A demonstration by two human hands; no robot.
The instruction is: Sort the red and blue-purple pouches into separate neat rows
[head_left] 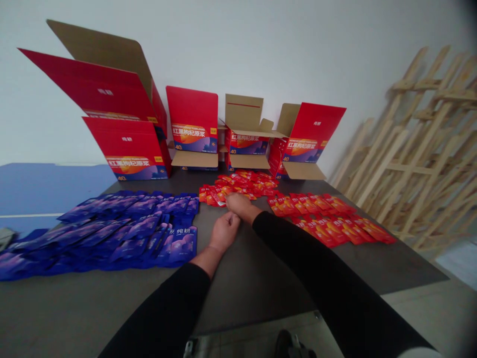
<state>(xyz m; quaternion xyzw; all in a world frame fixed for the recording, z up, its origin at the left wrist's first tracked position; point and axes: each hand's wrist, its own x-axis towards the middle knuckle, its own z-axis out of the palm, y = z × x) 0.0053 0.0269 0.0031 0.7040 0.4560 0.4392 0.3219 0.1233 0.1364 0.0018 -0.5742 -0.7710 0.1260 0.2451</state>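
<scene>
At the middle of the table, my left hand [225, 230] is curled closed; whatever it may hold is hidden. My right hand [240, 205] is just beyond it, fingers bent closed at the front edge of a loose pile of red sachets [248, 183]. A pale-edged red sachet shows beside its fingers, but I cannot tell whether it is gripped. The two hands touch or nearly touch. Overlapping rows of red sachets [328, 219] lie to the right. On the left, blue pouches [179, 247] are laid in thick overlapping rows.
Open red-and-blue cartons stand along the wall: a large stacked pair [126, 144] at left, then a carton [193, 119], another [249, 141] and one [305, 132] at right. Wooden easels [406, 159] lean beyond the dark table's [261, 288] right edge. A blue surface [44, 189] is at left.
</scene>
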